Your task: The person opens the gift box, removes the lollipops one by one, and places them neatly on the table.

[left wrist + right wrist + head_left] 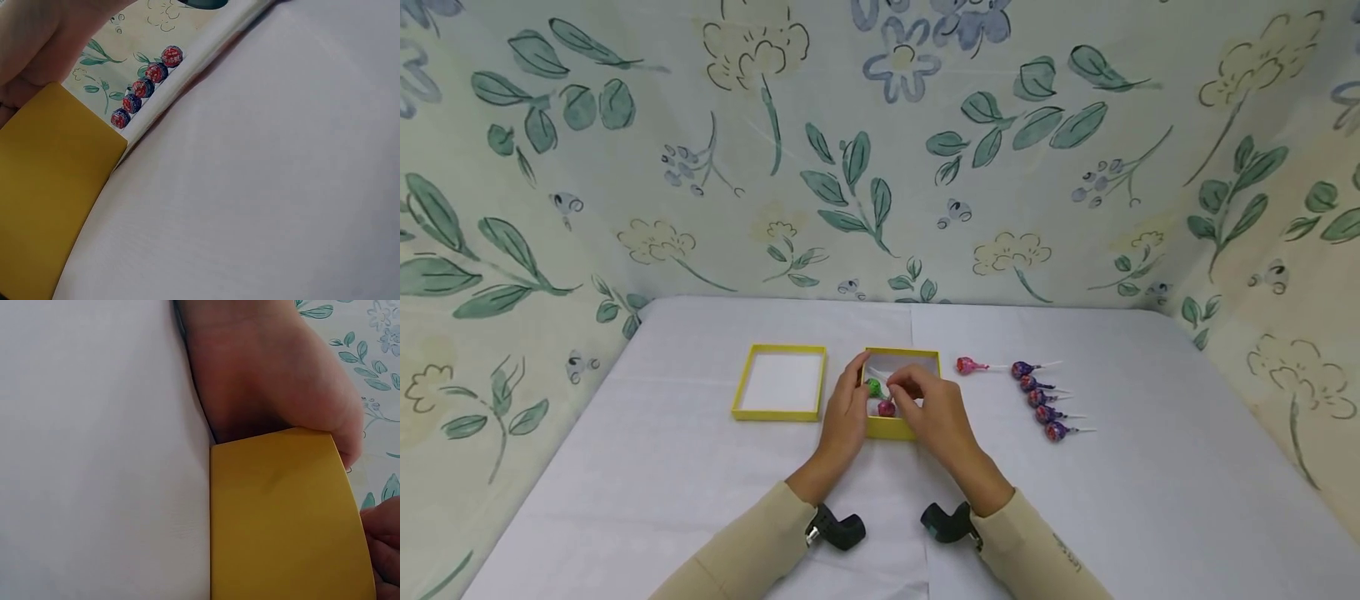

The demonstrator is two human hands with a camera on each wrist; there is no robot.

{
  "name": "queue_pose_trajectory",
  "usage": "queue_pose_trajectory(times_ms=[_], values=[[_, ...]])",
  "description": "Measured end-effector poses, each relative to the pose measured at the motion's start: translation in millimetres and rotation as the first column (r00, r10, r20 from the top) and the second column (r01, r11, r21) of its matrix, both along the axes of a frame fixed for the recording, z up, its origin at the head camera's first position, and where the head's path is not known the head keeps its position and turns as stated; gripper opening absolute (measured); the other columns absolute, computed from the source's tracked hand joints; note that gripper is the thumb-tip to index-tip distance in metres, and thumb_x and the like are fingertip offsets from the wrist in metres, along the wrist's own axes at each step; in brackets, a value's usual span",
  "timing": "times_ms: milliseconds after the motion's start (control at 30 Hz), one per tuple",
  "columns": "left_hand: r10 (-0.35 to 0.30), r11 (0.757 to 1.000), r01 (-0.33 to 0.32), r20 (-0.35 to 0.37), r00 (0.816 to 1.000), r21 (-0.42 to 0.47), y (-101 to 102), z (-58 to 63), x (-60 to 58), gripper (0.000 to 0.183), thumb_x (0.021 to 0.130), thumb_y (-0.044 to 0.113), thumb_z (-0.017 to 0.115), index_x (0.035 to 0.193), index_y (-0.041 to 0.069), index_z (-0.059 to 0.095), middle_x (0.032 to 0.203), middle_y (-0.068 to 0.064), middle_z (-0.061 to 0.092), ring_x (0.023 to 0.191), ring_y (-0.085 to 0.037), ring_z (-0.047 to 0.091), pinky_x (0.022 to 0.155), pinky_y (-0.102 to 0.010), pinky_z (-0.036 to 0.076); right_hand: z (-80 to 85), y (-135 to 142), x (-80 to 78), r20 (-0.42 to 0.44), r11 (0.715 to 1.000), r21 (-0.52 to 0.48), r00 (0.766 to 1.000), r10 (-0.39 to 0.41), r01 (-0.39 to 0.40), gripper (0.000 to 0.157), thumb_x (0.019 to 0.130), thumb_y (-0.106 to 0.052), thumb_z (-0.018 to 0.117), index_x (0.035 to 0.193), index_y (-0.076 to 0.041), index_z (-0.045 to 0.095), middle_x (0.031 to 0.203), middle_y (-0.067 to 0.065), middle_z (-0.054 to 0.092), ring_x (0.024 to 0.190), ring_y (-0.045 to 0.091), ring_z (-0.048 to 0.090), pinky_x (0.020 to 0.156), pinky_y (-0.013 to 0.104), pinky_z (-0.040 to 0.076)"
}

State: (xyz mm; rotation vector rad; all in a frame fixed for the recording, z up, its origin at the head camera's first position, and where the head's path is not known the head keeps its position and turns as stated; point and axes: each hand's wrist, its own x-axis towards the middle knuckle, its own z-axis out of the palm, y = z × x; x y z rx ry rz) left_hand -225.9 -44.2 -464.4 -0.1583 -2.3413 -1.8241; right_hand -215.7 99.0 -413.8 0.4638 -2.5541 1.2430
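Note:
The yellow box stands with its inside facing up at the middle of the white table. My left hand holds its left side, thumb at the rim. Above the opening, my right hand pinches the stick of a dark pink lollipop, whose head hangs at the box's front. A green lollipop lies inside, close to the left thumb. In the right wrist view the left palm lies against the box's side wall. The right fingers show at that view's edge.
Left of the box lies its yellow-edged lid, white inside facing up. A pink lollipop lies to the right, beside a slanting row of several purple lollipops. Flower-patterned cloth rises behind the white tabletop.

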Motion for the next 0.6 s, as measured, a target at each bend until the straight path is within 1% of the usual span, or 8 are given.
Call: queue_pose_trajectory(times_ms=[133,367,600], values=[[-0.001,1.0,0.001,-0.004,1.0,0.008,-0.1,-0.5,1.1,0.048,0.101,0.013,0.034,0.147,0.026,0.036,0.153,0.011,0.033,0.141,-0.009,0.028,0.115,-0.037,0.027,-0.2,1.0,0.1,0.015,1.0,-0.019,1.0,-0.008,0.009,0.007,0.089,-0.014,0.068,0.096,-0.013,0.068,0.087,-0.004,0.069,0.081,0.01,0.065,0.077,0.026,0.056],[0.004,1.0,-0.004,0.008,1.0,-0.004,-0.3,0.4,1.3,0.048,0.1,0.015,0.033,0.147,0.027,0.036,0.152,0.013,0.033,0.14,-0.006,0.027,0.115,-0.036,0.025,1.5,2.0,-0.4,0.057,0.998,-0.061,0.998,-0.002,0.005,0.007,0.09,-0.014,0.067,0.097,-0.012,0.066,0.088,-0.004,0.067,0.079,0.01,0.061,0.076,0.024,0.055],[0.007,1.0,-0.007,-0.011,1.0,-0.021,-0.3,2.4,1.2,0.049,0.1,0.012,0.032,0.147,0.024,0.036,0.153,0.008,0.034,0.141,-0.011,0.028,0.115,-0.039,0.025,2.8,3.4,-0.9,0.063,0.997,-0.074,0.998,0.001,0.003,0.007,0.09,-0.012,0.066,0.097,-0.011,0.065,0.088,-0.003,0.066,0.079,0.01,0.061,0.074,0.023,0.055]])
